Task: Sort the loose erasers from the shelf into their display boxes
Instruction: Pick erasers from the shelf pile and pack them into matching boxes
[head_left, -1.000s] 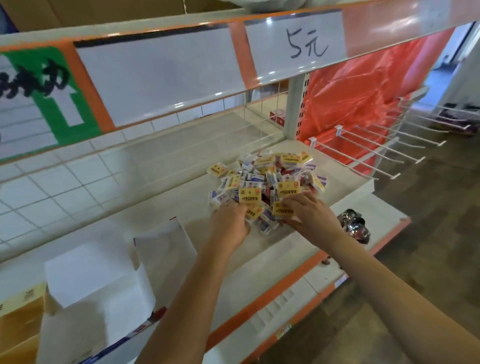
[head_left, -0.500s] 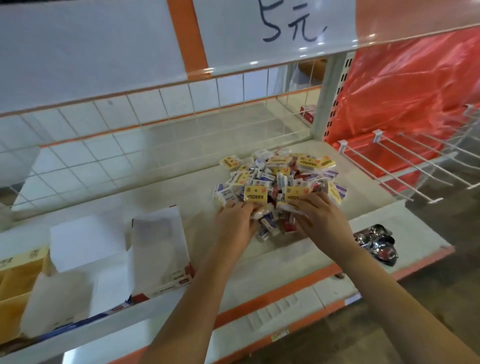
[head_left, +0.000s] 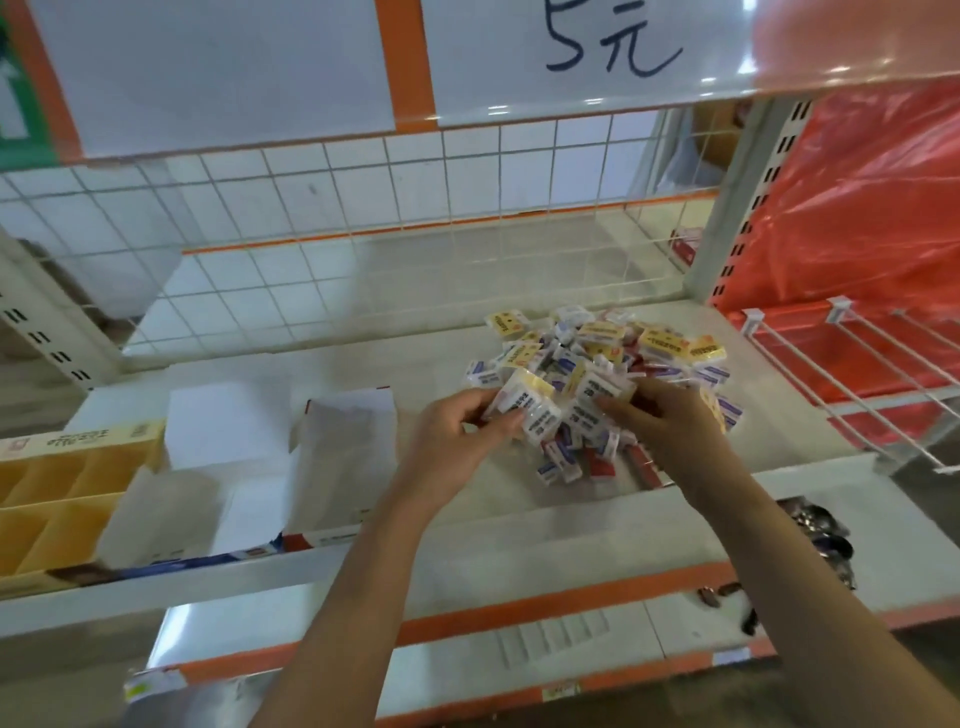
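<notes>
Head view, left hand: the left hand (head_left: 457, 441) is gripping a yellow-topped eraser (head_left: 519, 396) between thumb and curled fingers, lifting it at the near-left edge of the heap.
Head view, right hand: the right hand (head_left: 670, 421) is reaching into the heap with fingers curled onto a white-labelled eraser (head_left: 597, 391); it appears to be pinching it, though the grip is partly hidden.
Task items: the pile of loose erasers (head_left: 602, 374) is lying under and just beyond both sets of fingertips, on the shelf (head_left: 363, 374); yellow, blue-white and red wrappers are sitting mixed together.
Destinations: the yellow display box (head_left: 62, 493) is standing well to the left of the left fingers, its visible compartments showing no erasers; two white open boxes (head_left: 228, 431) are standing between it and the left hand, contents not readable.
Progress, judged: sorting is barely beginning. Nearly all stock is remaining in the heap, and no box is visibly holding any.
Outstanding, judged: each held eraser needs carrying leftward to its matching box, then the rest of the heap.
</notes>
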